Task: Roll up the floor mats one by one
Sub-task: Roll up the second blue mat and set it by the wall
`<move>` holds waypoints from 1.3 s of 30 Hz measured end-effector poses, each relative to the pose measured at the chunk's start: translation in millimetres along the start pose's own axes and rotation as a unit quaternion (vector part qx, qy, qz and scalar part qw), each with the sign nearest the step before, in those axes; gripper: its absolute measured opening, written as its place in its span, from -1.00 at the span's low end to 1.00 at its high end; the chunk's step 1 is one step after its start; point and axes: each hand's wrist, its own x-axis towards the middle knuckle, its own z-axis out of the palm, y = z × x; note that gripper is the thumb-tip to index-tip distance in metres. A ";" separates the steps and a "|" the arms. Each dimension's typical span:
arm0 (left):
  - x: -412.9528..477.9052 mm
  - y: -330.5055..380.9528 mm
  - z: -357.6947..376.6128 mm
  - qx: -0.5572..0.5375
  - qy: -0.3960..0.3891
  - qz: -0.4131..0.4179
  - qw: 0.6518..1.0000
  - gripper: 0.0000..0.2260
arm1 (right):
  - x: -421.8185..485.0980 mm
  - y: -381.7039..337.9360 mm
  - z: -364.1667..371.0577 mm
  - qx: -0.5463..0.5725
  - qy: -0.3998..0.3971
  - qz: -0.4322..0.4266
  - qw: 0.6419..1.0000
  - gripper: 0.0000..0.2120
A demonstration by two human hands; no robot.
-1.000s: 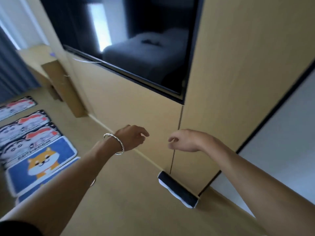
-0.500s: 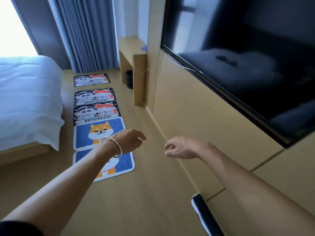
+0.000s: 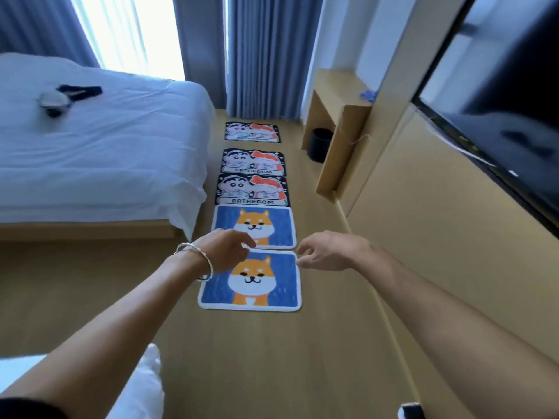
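Observation:
Several flat mats lie in a row on the wooden floor. Nearest is a blue dog mat [image 3: 266,293], then a second blue dog mat [image 3: 281,228]. Beyond them lie three black cartoon mats, the closest [image 3: 252,192], another [image 3: 252,161] and the farthest [image 3: 252,133]. A rolled black-and-white mat [image 3: 410,412] shows at the bottom right edge. My left hand [image 3: 225,249], with a bracelet on the wrist, hovers over the nearest mat's far left corner, fingers loosely curled and empty. My right hand [image 3: 328,252] hangs above its far right corner, fingers apart, holding nothing.
A white bed [image 3: 90,152] fills the left, with a dark object [image 3: 68,96] on it. On the right stand a wooden wall with a dark TV [image 3: 499,122], a wooden desk [image 3: 338,116] and a black bin [image 3: 320,143]. Blue curtains [image 3: 263,55] hang at the back.
My view has swung left from the wall and the rolled mat to the row of flat mats. Both hands stay raised and empty, now over the nearest dog mat.

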 end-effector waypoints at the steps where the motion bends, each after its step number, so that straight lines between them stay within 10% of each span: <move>1: -2.0 -10.2 -3.4 -0.003 0.003 -0.011 1.000 -0.75 | 8.5 -9.4 -3.4 -0.004 0.000 -0.015 1.000 -0.57; 29: 208.7 -154.7 -192.8 0.055 0.071 -0.152 0.984 -0.75 | 320.3 -85.6 -228.6 -0.029 0.043 -0.196 0.979 -0.64; 39: 319.7 -173.7 -231.5 0.074 0.018 -0.044 0.996 -0.75 | 385.2 -51.6 -276.4 0.007 0.032 -0.128 0.991 -0.63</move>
